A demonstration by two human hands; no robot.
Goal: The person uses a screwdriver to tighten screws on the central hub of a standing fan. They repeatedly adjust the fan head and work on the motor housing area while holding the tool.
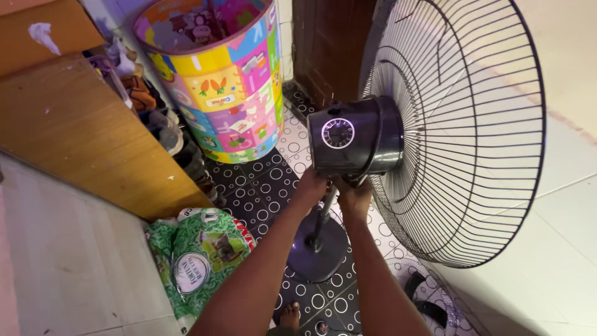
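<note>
A home: shoes (171, 134) under a wooden shelf (74, 124), patterned floor tiles (261, 186), a colourful bin (217, 81).

The floor under the hands is covered by a black mat with white rings (261, 186). To the right of the hands, big pale floor tiles (559, 249) are seen, lit by warm light. To the left of the hands, a brown wooden cabinet (81, 130) is placed, with worn shoes (168, 134) tucked beside it. Up and left of the hands, a tall round bin with bright cartoon squares (230, 81) is stood on the mat. Below and left of the hands, a green printed bag (202, 258) is laid. A dark brown wooden door (326, 43) is seen above the hands.
</note>
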